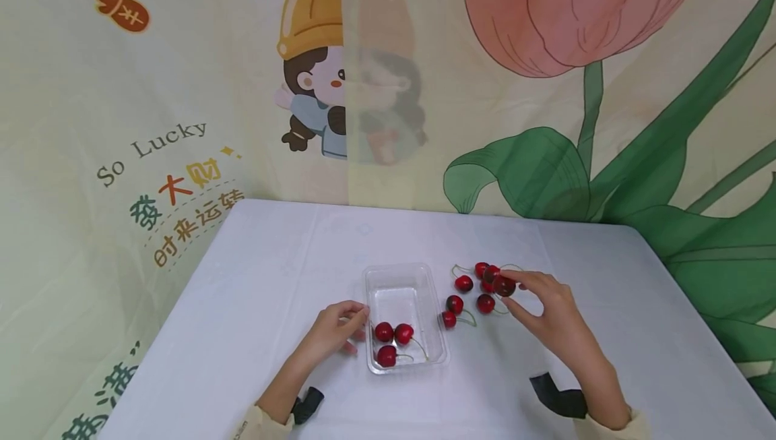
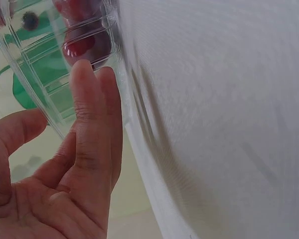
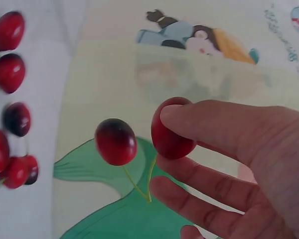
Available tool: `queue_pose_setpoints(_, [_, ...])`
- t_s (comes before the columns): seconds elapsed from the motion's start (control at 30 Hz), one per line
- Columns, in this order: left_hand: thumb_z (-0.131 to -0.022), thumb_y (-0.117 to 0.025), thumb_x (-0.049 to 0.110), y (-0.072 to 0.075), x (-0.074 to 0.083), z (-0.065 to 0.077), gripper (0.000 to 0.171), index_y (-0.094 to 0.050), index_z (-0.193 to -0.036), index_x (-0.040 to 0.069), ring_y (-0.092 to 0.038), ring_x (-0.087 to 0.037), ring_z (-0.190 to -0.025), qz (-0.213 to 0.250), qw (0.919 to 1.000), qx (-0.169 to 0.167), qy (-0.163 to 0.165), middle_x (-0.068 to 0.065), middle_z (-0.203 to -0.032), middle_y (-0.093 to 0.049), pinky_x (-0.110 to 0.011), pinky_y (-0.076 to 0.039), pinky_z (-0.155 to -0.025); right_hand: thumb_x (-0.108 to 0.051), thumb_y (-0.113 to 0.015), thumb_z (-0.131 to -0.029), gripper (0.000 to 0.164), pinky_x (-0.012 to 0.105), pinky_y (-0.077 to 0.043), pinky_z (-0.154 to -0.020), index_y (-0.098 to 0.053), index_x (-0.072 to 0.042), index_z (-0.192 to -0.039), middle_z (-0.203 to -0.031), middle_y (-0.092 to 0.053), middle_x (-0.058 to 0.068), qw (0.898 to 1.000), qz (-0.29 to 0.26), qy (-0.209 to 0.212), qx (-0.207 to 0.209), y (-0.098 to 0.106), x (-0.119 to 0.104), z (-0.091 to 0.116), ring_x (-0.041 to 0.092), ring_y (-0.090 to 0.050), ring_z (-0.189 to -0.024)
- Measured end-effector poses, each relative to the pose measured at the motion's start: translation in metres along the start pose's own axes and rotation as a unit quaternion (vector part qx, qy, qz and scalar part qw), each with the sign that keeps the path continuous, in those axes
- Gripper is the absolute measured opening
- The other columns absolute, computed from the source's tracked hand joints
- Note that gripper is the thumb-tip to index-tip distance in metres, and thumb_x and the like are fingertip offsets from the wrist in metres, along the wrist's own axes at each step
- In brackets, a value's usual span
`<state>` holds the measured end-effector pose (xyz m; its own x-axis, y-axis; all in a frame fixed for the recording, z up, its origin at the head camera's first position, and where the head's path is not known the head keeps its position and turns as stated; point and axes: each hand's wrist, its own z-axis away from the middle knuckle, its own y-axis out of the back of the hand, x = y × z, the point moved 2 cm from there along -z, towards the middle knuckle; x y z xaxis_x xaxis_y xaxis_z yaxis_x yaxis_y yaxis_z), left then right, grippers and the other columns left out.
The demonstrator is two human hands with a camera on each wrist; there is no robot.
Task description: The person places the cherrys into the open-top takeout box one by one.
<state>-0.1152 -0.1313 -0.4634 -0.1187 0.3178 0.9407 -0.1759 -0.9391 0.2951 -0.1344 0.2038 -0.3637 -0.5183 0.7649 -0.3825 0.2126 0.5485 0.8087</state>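
My right hand (image 1: 554, 308) pinches a dark red cherry (image 3: 172, 142) between thumb and fingers, above the table. A second cherry (image 3: 115, 142) hangs beside it, their green stems joined. Below and to the left of that hand, several more cherries (image 1: 463, 284) with stems lie on the cloth. Three cherries (image 1: 404, 334) sit in the near half of a clear plastic container (image 1: 395, 276). At the container's left side is my left hand (image 1: 336, 329); its long fingers (image 2: 87, 114) are fairly straight against or near the wall, and the thumb lies close to the rim.
A white cloth (image 1: 291, 244) covers the table. Behind it hangs a printed curtain (image 1: 400, 184) with a large flower and cartoon figures. Black straps (image 1: 558, 396) are around both wrists.
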Motion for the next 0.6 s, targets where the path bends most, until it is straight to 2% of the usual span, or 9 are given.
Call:
queue_pose_setpoints(0.23, [-0.099,-0.057,0.027,0.000,-0.001,0.001,0.039,-0.059,-0.121,-0.006,-0.066,-0.019,-0.070,-0.004,1.0000,-0.003,-0.003,-0.008,-0.088,-0.069,-0.033,-0.058,-0.058,-0.001,-0.086,-0.069,0.055,0.045,-0.042,-0.078,-0.067,-0.009,-0.120,-0.111,-0.068,0.011,0.999,-0.012,0.034,-0.002,-0.002,-0.037,-0.004,0.029,-0.060,-0.103])
queue_pose_setpoints(0.4, [-0.099,-0.057,0.026,0.000,-0.001,0.000,0.039,-0.059,-0.121,-0.006,-0.067,-0.019,-0.072,-0.003,1.0000,-0.004,-0.003,-0.009,-0.090,-0.069,-0.033,-0.058,-0.058,-0.005,-0.085,-0.072,0.050,0.041,-0.044,-0.079,-0.068,-0.011,-0.119,-0.111,-0.068,0.006,0.998,-0.028,0.049,-0.035,-0.018,-0.059,-0.008,0.024,-0.058,-0.102])
queue_pose_setpoints(0.6, [-0.099,-0.058,0.027,0.000,-0.001,0.000,0.039,-0.059,-0.120,-0.006,-0.067,-0.020,-0.072,-0.005,1.0000,-0.003,-0.002,-0.009,-0.091,-0.070,-0.033,-0.058,-0.058,-0.010,-0.084,-0.075,0.046,0.044,-0.047,-0.085,-0.069,-0.014,-0.118,-0.110,-0.067,0.002,0.994,-0.047,0.061,-0.072,-0.042,-0.072,-0.012,0.020,-0.060,-0.103])
